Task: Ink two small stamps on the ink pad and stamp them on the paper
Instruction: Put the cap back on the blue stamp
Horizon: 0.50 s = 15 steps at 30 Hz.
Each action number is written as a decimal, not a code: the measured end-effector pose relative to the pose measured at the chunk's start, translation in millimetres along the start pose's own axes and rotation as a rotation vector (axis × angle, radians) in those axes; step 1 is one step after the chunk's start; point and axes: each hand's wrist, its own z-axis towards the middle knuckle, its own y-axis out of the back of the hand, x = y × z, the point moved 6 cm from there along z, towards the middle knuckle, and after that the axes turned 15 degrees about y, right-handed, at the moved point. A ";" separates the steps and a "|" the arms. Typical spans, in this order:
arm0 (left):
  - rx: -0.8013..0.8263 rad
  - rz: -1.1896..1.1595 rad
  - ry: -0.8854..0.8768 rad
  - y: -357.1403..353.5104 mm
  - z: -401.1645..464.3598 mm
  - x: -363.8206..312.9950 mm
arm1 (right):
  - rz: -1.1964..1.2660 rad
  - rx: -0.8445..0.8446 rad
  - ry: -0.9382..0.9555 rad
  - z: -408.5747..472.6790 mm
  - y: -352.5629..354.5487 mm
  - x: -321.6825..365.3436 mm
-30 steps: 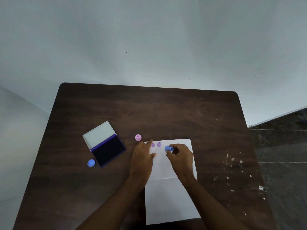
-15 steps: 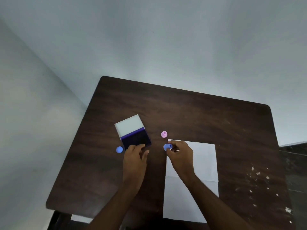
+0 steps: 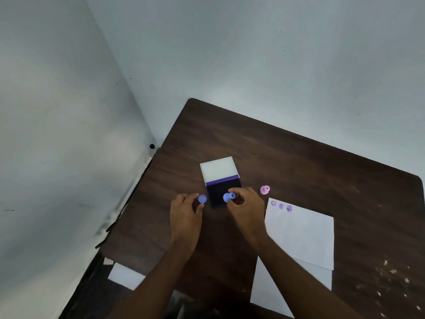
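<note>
An open ink pad with a dark purple cushion and white lid lies mid-table. My right hand grips a small blue stamp over the pad's cushion. Just left of the pad sits a blue cap, and the fingertips of my left hand touch it; whether they grip it I cannot tell. A pink stamp stands right of the pad. The white paper lies to the right, with three purple stamp marks at its top left corner.
The dark wooden table stands against a pale wall, its left edge close to the corner. White specks dot the table's right side. A pale floor patch shows below the near left edge.
The view swung left. My right hand carried the blue stamp from the paper to the ink pad. My left hand went from the paper to the blue cap. A third mark is on the paper.
</note>
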 end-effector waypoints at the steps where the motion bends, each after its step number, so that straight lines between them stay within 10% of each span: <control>1: 0.005 0.010 0.005 -1.0 2.3 2.6 | -0.002 -0.010 0.023 0.3 -2.6 3.7; 15: 0.108 0.064 -0.019 -28.8 17.0 7.3 | -0.037 0.003 0.007 4.7 -14.6 6.5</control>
